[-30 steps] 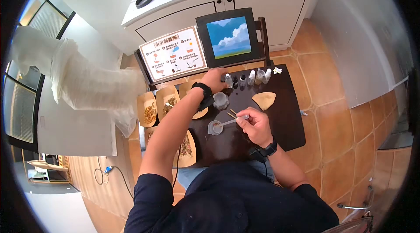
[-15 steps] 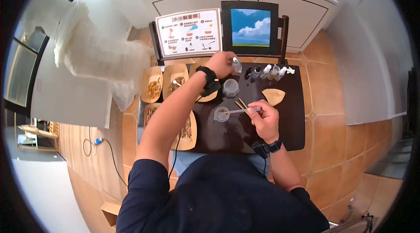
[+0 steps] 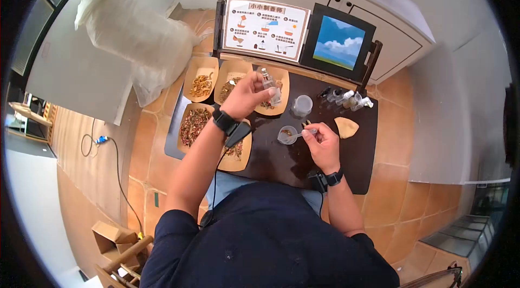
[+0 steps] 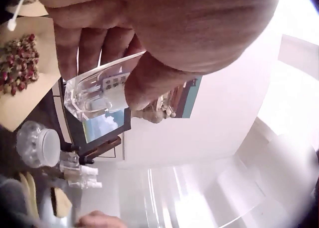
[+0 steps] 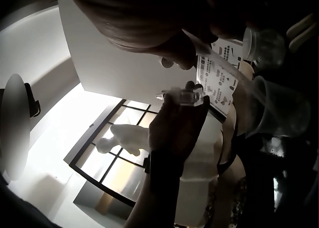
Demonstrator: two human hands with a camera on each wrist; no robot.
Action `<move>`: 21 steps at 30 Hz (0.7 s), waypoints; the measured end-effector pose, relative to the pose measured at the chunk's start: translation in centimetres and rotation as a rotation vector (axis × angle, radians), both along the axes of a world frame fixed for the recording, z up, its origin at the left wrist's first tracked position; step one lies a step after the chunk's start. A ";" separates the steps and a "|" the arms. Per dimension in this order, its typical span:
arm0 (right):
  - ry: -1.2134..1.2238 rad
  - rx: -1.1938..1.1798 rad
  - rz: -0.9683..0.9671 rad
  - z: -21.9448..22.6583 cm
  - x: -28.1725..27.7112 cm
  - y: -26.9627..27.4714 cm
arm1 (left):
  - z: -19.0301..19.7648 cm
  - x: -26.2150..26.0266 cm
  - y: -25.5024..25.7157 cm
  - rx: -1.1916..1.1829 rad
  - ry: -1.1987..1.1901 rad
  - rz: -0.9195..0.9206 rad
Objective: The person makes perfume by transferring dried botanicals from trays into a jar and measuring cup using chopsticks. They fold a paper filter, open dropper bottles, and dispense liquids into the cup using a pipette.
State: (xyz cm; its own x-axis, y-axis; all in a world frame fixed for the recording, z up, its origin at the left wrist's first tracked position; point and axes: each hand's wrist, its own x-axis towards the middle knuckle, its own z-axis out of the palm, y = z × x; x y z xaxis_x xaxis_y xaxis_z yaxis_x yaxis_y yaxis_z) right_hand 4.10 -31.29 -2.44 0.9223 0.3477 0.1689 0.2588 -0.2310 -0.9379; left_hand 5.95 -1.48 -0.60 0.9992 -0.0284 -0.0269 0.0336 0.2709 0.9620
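My left hand (image 3: 244, 97) grips a small clear glass bottle (image 3: 272, 86) with a silvery neck, raised over the paper trays. In the left wrist view the thumb presses the side of this bottle (image 4: 94, 96), which carries a small printed label. My right hand (image 3: 325, 150) pinches one end of a slim translucent plastic stick (image 5: 234, 71). The stick's other end slants down into a small clear plastic cup (image 5: 286, 108) on the dark table. Brownish bits lie in that cup, seen from the head. Just behind it stands a round clear tub (image 3: 302, 105).
Several paper trays with dried flowers and herbs, one with yellow bits (image 3: 201, 86), fill the table's left side. Small bottles (image 3: 346, 98) line the back right, behind a beige folded wedge (image 3: 346, 126). A printed instruction sheet (image 3: 265, 28) and a dark-framed sky picture (image 3: 339, 44) stand behind.
My left hand has lifted the glass bottle from beside the bottle row and brought it left over the trays. My right hand still holds the stick at the cup. The head view has shifted.
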 end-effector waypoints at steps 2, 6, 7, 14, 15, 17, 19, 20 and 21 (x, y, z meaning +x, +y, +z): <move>0.144 0.074 -0.022 -0.9 0.2 -0.2 | -0.6 -1.4 0.0 -0.096 0.006 0.015; 0.247 0.017 -0.003 -1.5 0.7 -1.4 | -1.7 -3.4 -0.6 -0.245 0.075 0.044; 0.241 0.029 -0.024 -1.5 0.8 -1.4 | -1.9 -3.6 -0.7 -0.257 0.070 0.049; 0.101 0.042 -0.161 1.7 1.0 -2.4 | -2.4 -5.1 -1.4 -0.266 0.090 -0.049; 0.006 0.061 -0.208 2.0 1.1 -2.4 | -2.6 -5.2 -1.6 -0.268 0.092 -0.057; 0.000 0.169 -0.244 2.7 1.3 -2.1 | -2.6 -5.3 -1.9 -0.119 -0.005 -0.080; -0.058 0.131 -0.237 4.3 1.6 -1.8 | -1.8 -5.6 -2.3 0.022 0.004 -0.070; -0.096 0.068 -0.196 4.9 1.7 -1.5 | -1.7 -5.8 -2.5 0.201 -0.093 -0.026; -0.092 0.081 -0.140 5.6 1.6 -0.8 | -1.5 -5.7 -2.7 0.383 -0.198 0.022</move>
State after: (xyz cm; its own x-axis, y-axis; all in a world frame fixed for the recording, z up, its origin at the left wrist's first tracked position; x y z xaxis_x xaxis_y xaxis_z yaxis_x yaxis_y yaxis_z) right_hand 5.68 -32.12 3.12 0.9399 0.1993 0.2772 0.3154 -0.1958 -0.9285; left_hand 0.22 -4.21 -2.06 0.9864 -0.0324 0.1613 -0.1639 -0.1083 0.9805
